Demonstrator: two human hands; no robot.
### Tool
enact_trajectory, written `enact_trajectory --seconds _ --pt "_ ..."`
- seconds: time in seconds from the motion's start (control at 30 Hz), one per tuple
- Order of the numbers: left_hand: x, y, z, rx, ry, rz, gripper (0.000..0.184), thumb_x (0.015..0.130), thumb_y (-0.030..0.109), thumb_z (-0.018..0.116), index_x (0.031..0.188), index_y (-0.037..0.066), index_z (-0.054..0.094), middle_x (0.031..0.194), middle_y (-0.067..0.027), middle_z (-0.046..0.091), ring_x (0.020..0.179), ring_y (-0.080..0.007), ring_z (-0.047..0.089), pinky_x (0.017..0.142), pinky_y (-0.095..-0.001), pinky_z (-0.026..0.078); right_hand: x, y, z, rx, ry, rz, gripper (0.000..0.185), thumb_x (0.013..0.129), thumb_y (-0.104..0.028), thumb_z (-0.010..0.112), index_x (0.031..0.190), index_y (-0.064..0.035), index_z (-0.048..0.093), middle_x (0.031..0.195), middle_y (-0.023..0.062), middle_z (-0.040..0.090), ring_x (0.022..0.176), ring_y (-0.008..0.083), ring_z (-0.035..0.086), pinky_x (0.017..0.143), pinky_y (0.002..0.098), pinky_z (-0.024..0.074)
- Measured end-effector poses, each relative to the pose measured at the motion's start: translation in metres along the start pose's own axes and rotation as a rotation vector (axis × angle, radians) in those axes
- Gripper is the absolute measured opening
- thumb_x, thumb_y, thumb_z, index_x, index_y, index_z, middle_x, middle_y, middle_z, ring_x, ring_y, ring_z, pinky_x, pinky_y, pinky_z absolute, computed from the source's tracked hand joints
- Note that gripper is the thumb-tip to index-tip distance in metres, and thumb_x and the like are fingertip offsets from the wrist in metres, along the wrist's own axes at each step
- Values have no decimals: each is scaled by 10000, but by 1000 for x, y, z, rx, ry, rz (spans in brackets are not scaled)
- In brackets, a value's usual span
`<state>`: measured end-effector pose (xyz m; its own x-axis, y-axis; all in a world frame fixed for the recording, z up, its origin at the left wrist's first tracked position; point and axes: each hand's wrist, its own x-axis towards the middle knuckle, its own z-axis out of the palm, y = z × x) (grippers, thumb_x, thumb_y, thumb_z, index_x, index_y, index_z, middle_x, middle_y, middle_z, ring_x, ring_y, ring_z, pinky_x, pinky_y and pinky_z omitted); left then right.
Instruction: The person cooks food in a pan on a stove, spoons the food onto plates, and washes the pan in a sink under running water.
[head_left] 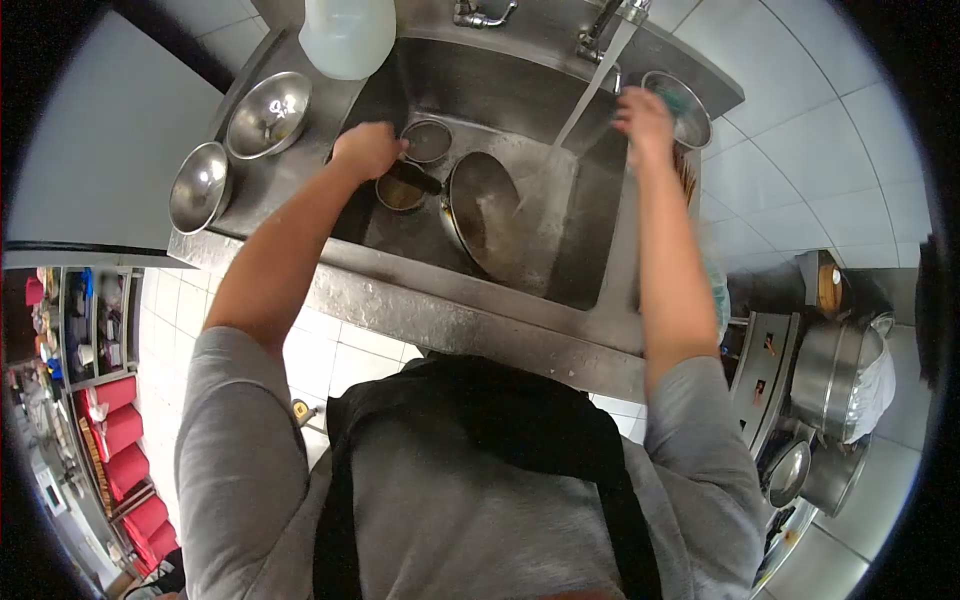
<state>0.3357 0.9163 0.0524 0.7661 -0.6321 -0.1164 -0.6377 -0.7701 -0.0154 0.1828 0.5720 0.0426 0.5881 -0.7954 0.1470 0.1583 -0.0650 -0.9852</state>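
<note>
My left hand (369,152) is closed around the black handle of a frying pan (490,210), which is tilted inside the steel sink (480,75). Two small round metal containers lie by that hand: one container (428,141) beyond it and another container (400,192) partly under the handle. My right hand (645,125) is raised over the sink's right rim, slightly blurred, fingers apart with nothing visible in them. Just beyond it stands a metal bowl (694,130) with something green inside. Water (590,95) runs from the tap (636,10) into the sink, right of the pan.
Two steel bowls, a larger bowl (268,115) and a smaller bowl (200,187), sit on the left ledge. A translucent plastic jug (348,38) stands at the back left. Large metal pots (835,375) are at the far right. Red items (125,440) fill shelves at left.
</note>
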Motion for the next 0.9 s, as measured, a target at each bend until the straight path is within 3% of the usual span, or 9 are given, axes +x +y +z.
enact_trajectory --seconds 0.13,0.3,0.4,0.5,0.6,0.67,0.73,0.83,0.9 --pt "-10 -10 43 -31 -226 -72 526 783 506 573 1048 51 575 1051 -154 605 1009 -309 567 838 -419 450 -42 41 65 569 -435 776 338 917 -306 464 810 0 558 750 114 588 640 251 565 605 343 482" --pt "8 -12 101 114 -284 -218 544 814 499 540 1190 107 516 1194 -121 541 1123 -312 500 883 -532 369 -32 64 73 961 -443 826 384 905 -369 478 627 -107 449 554 17 453 470 120 423 402 232 336" --pt "7 -1 111 69 -202 -225 482 842 457 502 1102 56 566 1095 -150 589 1039 -284 553 875 -391 422 -26 54 63 1020 -449 830 420 893 -359 510 574 -139 347 489 -14 348 390 100 300 373 248 233" --pt "57 53 124 -317 -319 156 516 832 458 511 1137 45 564 1102 -159 586 1046 -306 544 900 -381 411 -56 8 68 801 -551 690 469 897 -342 507 530 -148 290 458 -35 256 387 92 269 382 237 200" --pt "72 149 113 -1923 -549 212 382 878 257 516 1196 49 480 1242 -115 491 1082 -181 492 909 -352 416 -93 7 73 701 -529 374 392 892 -268 511 563 -95 386 520 28 405 417 149 362 413 280 287" --pt "118 188 127 -1813 -550 1046 535 855 342 542 1286 76 370 1270 -80 471 1181 -246 436 998 -381 340 -113 13 75 140 -399 -335 316 878 -219 511 616 -49 459 595 57 474 514 184 455 498 301 362" --pt "124 228 112 -2313 -735 1065 514 869 410 497 1259 91 397 1248 -83 485 1156 -249 454 981 -382 349 -128 7 70 -239 -335 -574 170 840 -137 523 769 7 579 833 95 593 854 251 561 770 334 424" --pt "118 248 106 -2427 -522 356 536 877 490 444 1232 88 433 1222 -116 500 1134 -264 463 951 -386 358 -84 35 60 -439 -257 -777 232 865 -190 474 825 -15 621 1006 123 591 1043 277 502 885 351 374" --pt "66 242 47 -2328 -423 -65 564 880 521 418 1230 79 436 1215 -133 503 1127 -276 464 938 -398 357 -57 58 54 -246 -283 -320 381 915 -337 359 1089 -93 594 1232 114 494 1178 264 413 985 386 302"
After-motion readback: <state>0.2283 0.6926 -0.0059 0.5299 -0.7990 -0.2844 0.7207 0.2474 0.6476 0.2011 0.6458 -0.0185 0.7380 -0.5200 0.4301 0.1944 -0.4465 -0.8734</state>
